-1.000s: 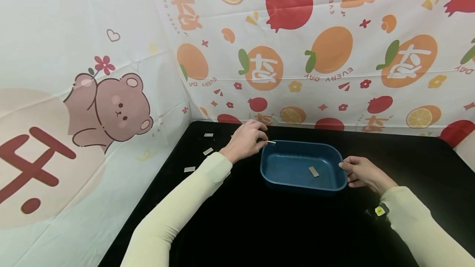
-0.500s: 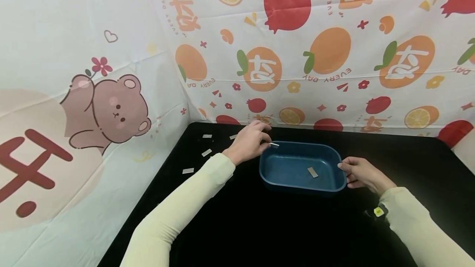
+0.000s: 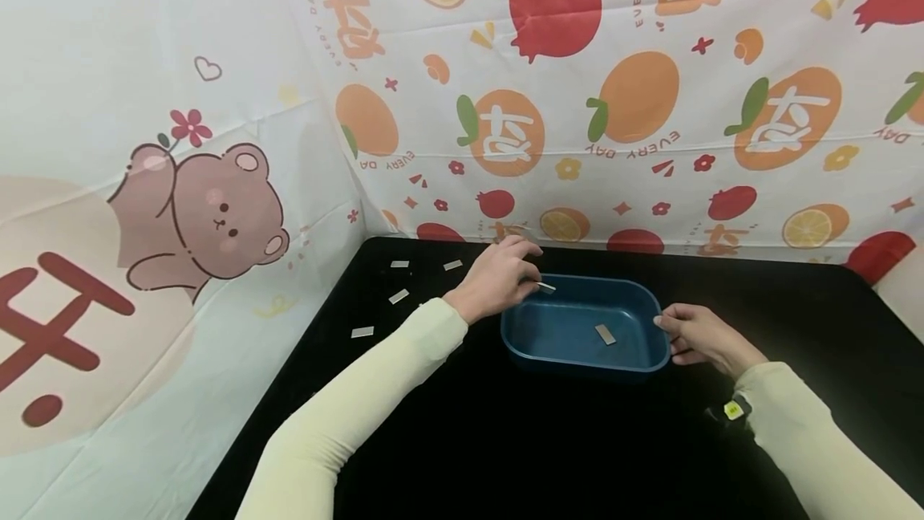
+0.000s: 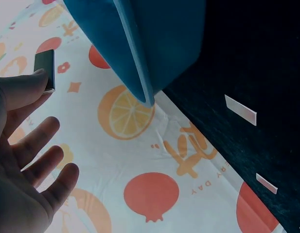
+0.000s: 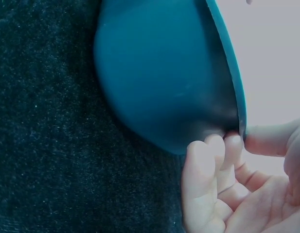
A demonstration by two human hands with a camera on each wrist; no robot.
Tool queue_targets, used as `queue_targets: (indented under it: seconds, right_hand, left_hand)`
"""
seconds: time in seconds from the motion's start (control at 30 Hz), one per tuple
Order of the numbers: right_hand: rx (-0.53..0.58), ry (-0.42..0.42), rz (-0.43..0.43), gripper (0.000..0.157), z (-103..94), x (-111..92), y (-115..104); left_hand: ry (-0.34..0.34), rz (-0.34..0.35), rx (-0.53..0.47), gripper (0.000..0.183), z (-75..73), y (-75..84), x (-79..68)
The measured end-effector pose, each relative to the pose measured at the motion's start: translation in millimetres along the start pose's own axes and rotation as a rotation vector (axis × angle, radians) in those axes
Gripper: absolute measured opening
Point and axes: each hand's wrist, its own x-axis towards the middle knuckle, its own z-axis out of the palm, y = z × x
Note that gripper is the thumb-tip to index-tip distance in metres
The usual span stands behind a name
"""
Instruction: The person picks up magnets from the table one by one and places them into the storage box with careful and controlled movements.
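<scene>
My left hand [image 3: 498, 279] pinches a small flat rectangular tile [image 4: 44, 70] between thumb and forefinger, its other fingers spread loosely in the left wrist view. In the head view that hand is over the left end of a blue plastic basin [image 3: 563, 358]. One similar tile [image 3: 605, 335] lies on the basin's floor. At the basin's right end my right hand [image 3: 707, 335] grips the rim, the thumb at the edge and the fingers against the outer wall [image 5: 159, 82].
Several more flat tiles lie on the black table left of the basin, among them a near one [image 3: 362, 332] and a far one [image 3: 452, 265]. Behind the black table [image 3: 549, 440] hangs a fruit-print cloth [image 3: 426, 135]; a bear-print cloth [image 3: 173, 327] lines the left side.
My left hand has moved right with the pinched tile, from the basin's left rim to over its inside. A tile on the table behind that hand has come into view. The right hand keeps its grip.
</scene>
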Motion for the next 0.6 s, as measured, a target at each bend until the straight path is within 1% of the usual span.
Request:
queue_targets:
  seconds: [0.3,0.43,0.6]
  right_hand:
    - [0.019,0.004,0.0,0.034,0.8,1.9,1.8]
    - [0.012,0.01,-0.004,0.037,1.0,1.8,2.8]
    - [0.0,0.016,-0.005,0.04,0.4,2.1,4.5]
  left_hand:
    - [-0.022,0.001,0.01,0.012,6.4,5.1,2.5]
    - [-0.027,0.003,0.004,0.013,8.8,6.6,4.1]
    - [-0.049,0.005,0.012,0.013,8.9,9.3,8.1]
